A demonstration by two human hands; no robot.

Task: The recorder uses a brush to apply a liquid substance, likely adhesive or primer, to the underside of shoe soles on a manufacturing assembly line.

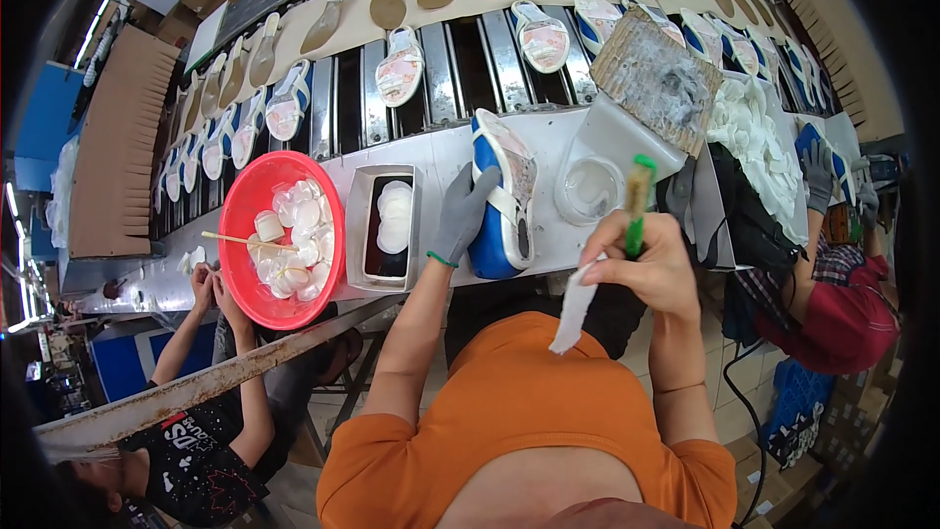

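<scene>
Right hand, bare, raised in front of the worktop's near edge: thumb and forefinger are closed in a pinch on the upper end of a white strip, which hangs at a slant, lower end toward the left. The same hand grips a green-handled brush, its long axis nearly upright.

Left hand, in a gray glove: fingers partly curled, holding the left side of a blue-and-white sandal at the worktop's near edge. The sandal's long axis runs from near edge to far edge; the thick blue heel lies nearest the wearer and the toe points to the far edge, with the insole turned toward the right.

On the worktop, left of the sandal, stand a white box containing white discs and, beside it, a red basin of similar discs. Right of the sandal is a clear round tub; beyond it, a stained board lies tilted.

Past the far edge, a slatted conveyor bears more sandals, with brown soles behind.
</scene>
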